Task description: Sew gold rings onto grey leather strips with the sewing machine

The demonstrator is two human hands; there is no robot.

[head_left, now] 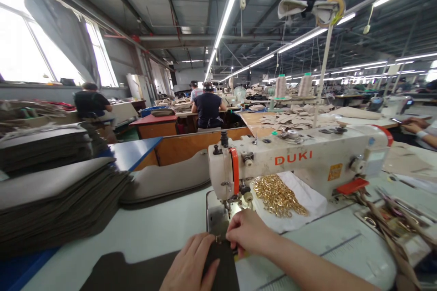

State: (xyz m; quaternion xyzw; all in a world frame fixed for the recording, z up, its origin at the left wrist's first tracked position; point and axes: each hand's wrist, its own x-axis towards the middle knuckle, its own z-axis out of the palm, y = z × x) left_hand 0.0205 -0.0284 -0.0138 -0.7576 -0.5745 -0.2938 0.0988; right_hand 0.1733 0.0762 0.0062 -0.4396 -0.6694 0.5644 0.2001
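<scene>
Head view: the right hand [247, 233] is curled; whether it grips something, I cannot tell. The left hand [193, 261], thumb spread, lies on a dark, flat piece [136, 272], cut off below, at the near side of the sewing machine [300, 157].

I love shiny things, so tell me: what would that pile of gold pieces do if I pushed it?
The gold pieces would probably slide and spread, since they look small and loosely heaped. Some might snag together, because many look curved, like hooks or rings.
</scene>
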